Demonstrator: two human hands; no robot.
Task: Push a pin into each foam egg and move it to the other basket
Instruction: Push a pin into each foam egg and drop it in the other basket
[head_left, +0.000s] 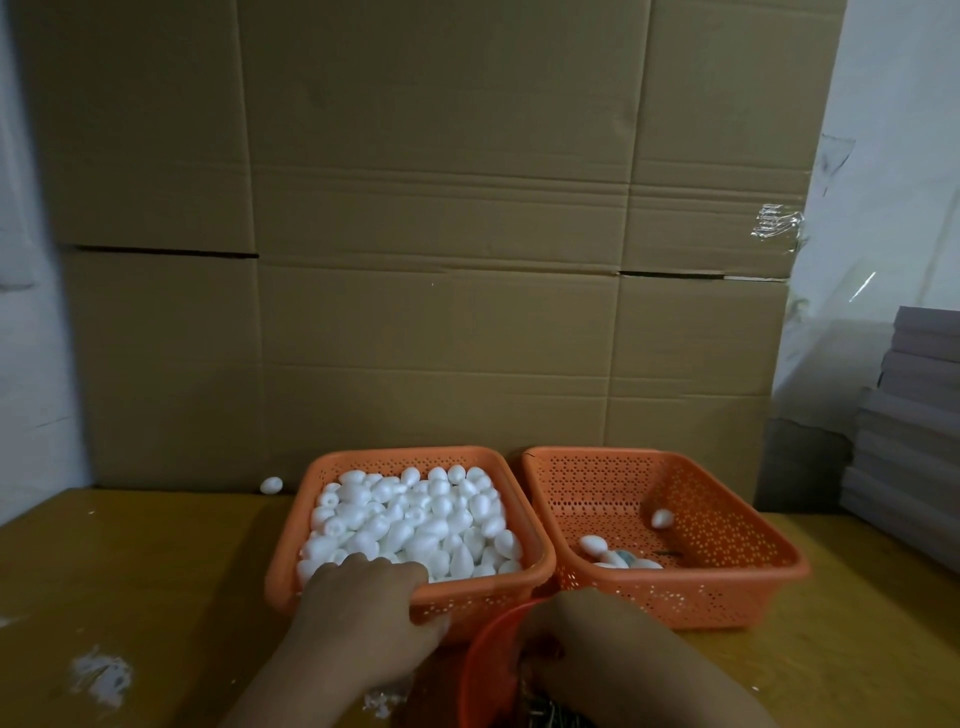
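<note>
An orange basket (535, 525) on the left is heaped with white foam eggs (415, 514). A second orange basket (727, 545) to its right holds a few eggs (597, 545). My left hand (358, 613) reaches over the left basket's front rim, fingers down among the eggs; what they hold is hidden. My right hand (576, 639) dips into a small orange bowl (483, 665) of pins (540, 709) at the bottom edge, fingertips hidden.
One loose foam egg (271, 485) lies on the wooden table (130, 571) by the cardboard wall (431, 234). White foam crumbs (101, 675) are scattered at the front left. Stacked grey boards (909, 431) stand at the right.
</note>
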